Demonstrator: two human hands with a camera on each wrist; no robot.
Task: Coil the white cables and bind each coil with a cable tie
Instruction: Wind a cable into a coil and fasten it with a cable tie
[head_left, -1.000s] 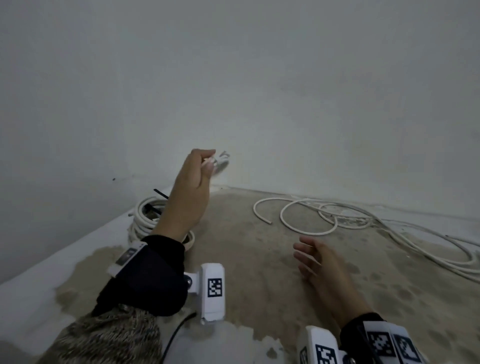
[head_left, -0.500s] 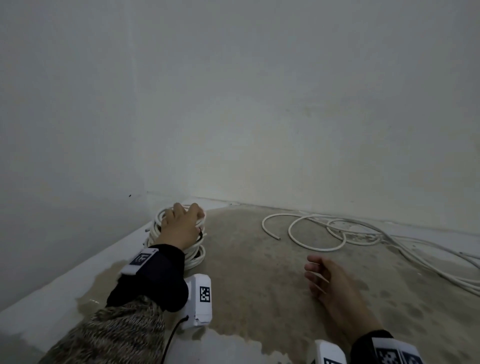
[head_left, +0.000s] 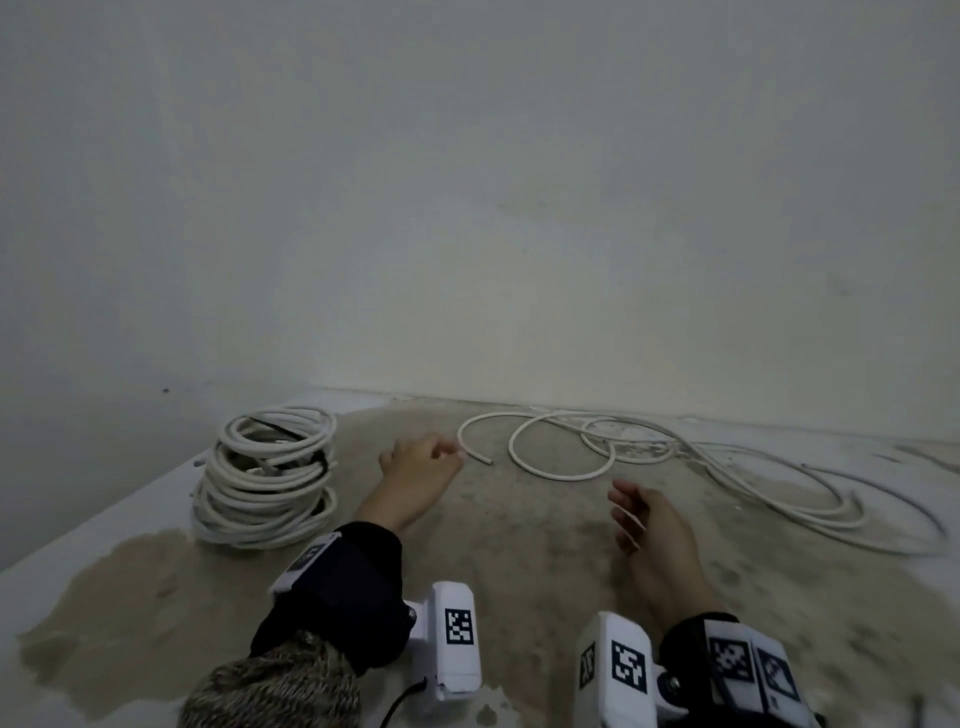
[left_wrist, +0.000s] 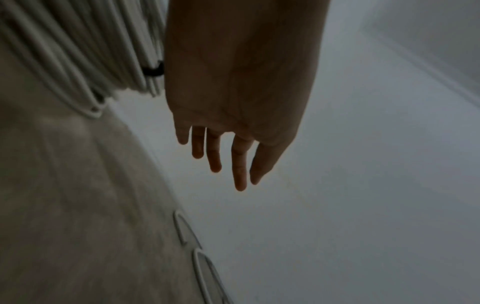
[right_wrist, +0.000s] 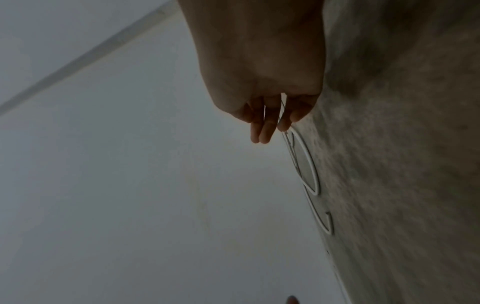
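Note:
A finished coil of white cable lies by the left wall, bound with a black tie. A loose white cable sprawls in loops along the far wall to the right. My left hand hovers just short of that cable's cut end, fingers relaxed and empty, as the left wrist view confirms. My right hand floats palm inward above the floor. A thin pale strip, seemingly a cable tie, is pinched between its curled fingers.
The stained beige floor meets pale walls at the back and left, forming a corner behind the coil. Bare floor lies between my hands. The loose cable's loops run off toward the right edge.
My left hand came down from the air onto the coil, then let go and moved right to the loose cable's end. The right hand barely moved.

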